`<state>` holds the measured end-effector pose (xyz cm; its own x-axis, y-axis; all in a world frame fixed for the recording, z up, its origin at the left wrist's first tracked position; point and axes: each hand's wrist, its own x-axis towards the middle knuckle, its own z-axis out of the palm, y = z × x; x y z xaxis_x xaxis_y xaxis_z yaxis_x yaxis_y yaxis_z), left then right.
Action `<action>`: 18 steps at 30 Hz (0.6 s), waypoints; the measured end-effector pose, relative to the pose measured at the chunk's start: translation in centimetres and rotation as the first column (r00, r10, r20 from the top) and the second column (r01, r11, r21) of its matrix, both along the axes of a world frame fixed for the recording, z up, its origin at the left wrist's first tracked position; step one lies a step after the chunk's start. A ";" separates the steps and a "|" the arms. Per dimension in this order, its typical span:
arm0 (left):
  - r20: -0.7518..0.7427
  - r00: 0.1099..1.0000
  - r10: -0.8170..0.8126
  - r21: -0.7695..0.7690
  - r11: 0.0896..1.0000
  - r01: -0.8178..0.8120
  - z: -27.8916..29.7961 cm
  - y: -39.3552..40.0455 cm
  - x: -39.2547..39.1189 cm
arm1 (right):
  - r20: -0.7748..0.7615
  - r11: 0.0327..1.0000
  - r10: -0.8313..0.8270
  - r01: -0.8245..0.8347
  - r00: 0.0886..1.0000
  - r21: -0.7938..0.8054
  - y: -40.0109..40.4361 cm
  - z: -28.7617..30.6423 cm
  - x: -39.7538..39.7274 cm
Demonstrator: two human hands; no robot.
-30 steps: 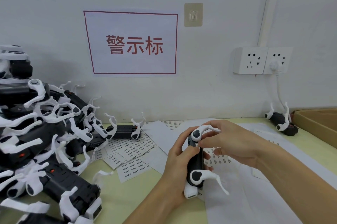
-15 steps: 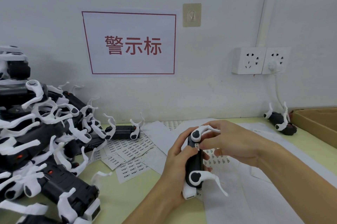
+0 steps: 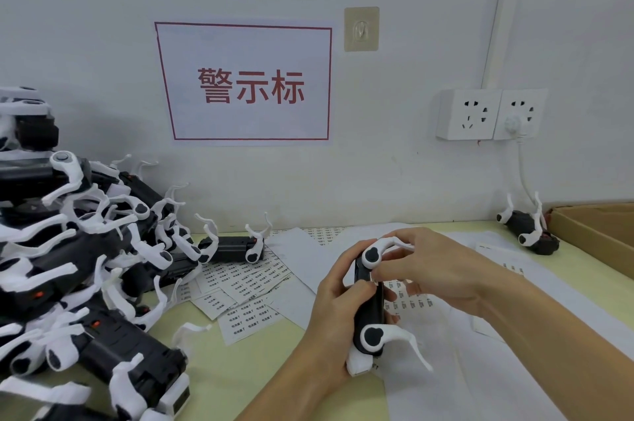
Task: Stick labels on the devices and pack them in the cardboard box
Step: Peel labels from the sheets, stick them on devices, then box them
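Note:
My left hand (image 3: 334, 314) grips a black device with white curved arms (image 3: 370, 311), held upright above the table's centre. My right hand (image 3: 432, 266) curls over its upper end, fingertips pressing on the device's side just below the top white arm; whether a label lies under them is hidden. Sheets of small printed labels (image 3: 240, 283) lie on the table left of my hands, and another label sheet (image 3: 408, 300) lies under them. The cardboard box (image 3: 597, 232) stands open at the right edge.
A tall pile of the same black-and-white devices (image 3: 75, 266) fills the left side. One device (image 3: 233, 249) lies alone beside the pile, another (image 3: 528, 232) near the box under the wall sockets (image 3: 490, 115). White backing paper (image 3: 480, 369) covers the table's right half.
Both hands and the device have stayed almost still. My right fingertips have shifted slightly down onto the device's side.

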<state>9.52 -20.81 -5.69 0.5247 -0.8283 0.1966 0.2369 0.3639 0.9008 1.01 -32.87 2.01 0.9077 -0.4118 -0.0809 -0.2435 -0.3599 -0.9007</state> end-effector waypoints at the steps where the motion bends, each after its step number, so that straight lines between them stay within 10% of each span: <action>1: 0.007 1.000 0.009 0.003 1.000 -0.009 0.0 0.0 0.0 | -0.003 1.000 -0.012 0.012 1.000 -0.001 0.1 -0.1 0.1; 18: 0.000 1.000 -0.029 0.079 0.996 0.029 0.5 0.5 -0.9 | -0.052 0.950 0.145 -0.154 0.988 -0.271 -1.0 0.8 -1.2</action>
